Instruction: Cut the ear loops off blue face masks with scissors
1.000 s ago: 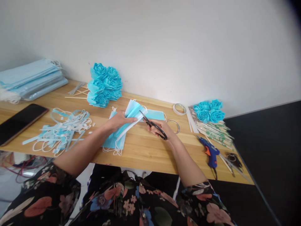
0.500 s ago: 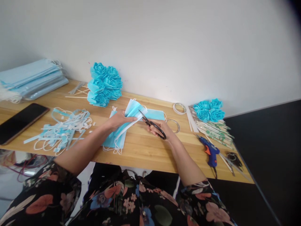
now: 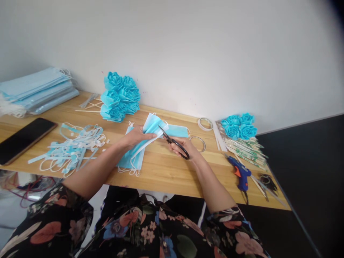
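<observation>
My left hand (image 3: 137,136) is closed on a blue and white face mask (image 3: 153,124), thumb on top, holding it tilted above the table. My right hand (image 3: 180,146) grips a pair of black-handled scissors (image 3: 179,148). Their blades lie across the mask's right edge. Beneath my left hand, more blue masks (image 3: 134,160) rest on the table with their white ear loops hanging toward me. Another blue mask (image 3: 177,131) lies flat behind the scissors.
Cut strips and loops (image 3: 72,147) are heaped at left beside a phone (image 3: 28,138). Masks (image 3: 37,87) are stacked farther back. Blue fabric flowers (image 3: 120,96) stand near the wall, more flowers (image 3: 238,125) at right. Tape rolls (image 3: 205,124) and a glue gun (image 3: 240,173) lie on the right.
Hardly anything differs. Both hands, the mask and the scissors keep the same positions; the view has shifted very slightly.
</observation>
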`<state>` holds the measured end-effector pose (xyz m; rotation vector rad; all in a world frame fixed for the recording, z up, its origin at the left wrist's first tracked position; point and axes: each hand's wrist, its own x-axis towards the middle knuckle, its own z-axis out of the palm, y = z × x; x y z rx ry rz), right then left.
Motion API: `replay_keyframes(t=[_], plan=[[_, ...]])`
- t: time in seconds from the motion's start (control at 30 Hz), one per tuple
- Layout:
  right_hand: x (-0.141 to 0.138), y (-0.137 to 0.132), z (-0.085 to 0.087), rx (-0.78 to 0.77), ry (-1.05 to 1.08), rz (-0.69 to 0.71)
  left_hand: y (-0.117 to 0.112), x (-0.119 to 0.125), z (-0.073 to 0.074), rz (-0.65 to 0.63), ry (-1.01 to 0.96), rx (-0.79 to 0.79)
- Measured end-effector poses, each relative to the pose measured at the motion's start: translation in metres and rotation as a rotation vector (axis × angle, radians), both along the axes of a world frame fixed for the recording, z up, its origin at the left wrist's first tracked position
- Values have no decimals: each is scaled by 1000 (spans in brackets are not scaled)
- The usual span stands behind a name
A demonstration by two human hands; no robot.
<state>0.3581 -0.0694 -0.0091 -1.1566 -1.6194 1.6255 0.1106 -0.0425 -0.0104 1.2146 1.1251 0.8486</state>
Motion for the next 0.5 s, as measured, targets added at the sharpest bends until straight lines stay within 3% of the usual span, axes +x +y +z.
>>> replay_keyframes(t=[0.5], plan=[[1, 0, -2, 26, 0, 29, 0, 0, -2, -15, -34, -30]])
